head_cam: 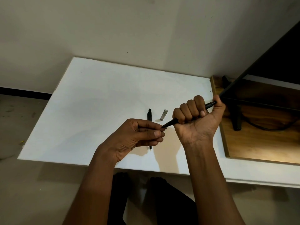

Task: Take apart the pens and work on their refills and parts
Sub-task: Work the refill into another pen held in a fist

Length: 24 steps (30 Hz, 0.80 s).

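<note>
My right hand (197, 120) is closed in a fist around a black pen (170, 123), held above the white board (97, 98). The pen's tip points left and its rear end sticks out past my thumb. My left hand (139, 135) pinches at the pen's tip with thumb and fingers. A second black pen (149, 114) lies on the board behind my left hand, partly hidden by it. A small grey refill case (163, 114) lies just right of that pen.
A wooden desk top (259, 140) adjoins the board on the right, with a black monitor stand (236, 117) and a cable on it. A dark screen edge runs diagonally at upper right. The floor lies to the left and my legs show below the board's near edge.
</note>
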Tool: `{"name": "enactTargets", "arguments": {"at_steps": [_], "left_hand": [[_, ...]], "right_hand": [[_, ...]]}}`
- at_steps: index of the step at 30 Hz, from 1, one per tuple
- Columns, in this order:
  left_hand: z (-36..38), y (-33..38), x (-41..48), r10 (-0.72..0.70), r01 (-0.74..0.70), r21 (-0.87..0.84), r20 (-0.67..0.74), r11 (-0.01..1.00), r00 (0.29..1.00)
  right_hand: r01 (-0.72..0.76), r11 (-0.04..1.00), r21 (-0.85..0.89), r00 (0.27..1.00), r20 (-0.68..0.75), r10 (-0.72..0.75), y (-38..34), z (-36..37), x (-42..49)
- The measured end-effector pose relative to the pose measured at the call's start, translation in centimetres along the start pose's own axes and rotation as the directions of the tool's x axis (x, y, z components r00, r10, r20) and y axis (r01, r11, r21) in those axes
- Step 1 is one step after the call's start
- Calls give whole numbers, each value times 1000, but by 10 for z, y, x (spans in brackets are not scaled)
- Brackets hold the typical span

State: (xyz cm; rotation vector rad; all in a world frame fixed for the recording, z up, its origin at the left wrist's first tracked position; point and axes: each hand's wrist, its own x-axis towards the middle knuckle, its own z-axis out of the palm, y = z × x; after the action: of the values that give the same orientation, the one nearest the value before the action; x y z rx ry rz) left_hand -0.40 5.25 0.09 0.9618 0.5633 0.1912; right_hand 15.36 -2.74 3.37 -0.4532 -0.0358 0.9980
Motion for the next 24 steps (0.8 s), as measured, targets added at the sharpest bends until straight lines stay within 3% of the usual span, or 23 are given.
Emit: {"name": "enactTargets", "arguments": {"at_steps": [24], "left_hand": [[0, 3, -1, 23, -23, 9, -23, 1000, 999]], "right_hand": [[16, 1000, -1, 999, 37, -16, -2, -2, 3]]}}
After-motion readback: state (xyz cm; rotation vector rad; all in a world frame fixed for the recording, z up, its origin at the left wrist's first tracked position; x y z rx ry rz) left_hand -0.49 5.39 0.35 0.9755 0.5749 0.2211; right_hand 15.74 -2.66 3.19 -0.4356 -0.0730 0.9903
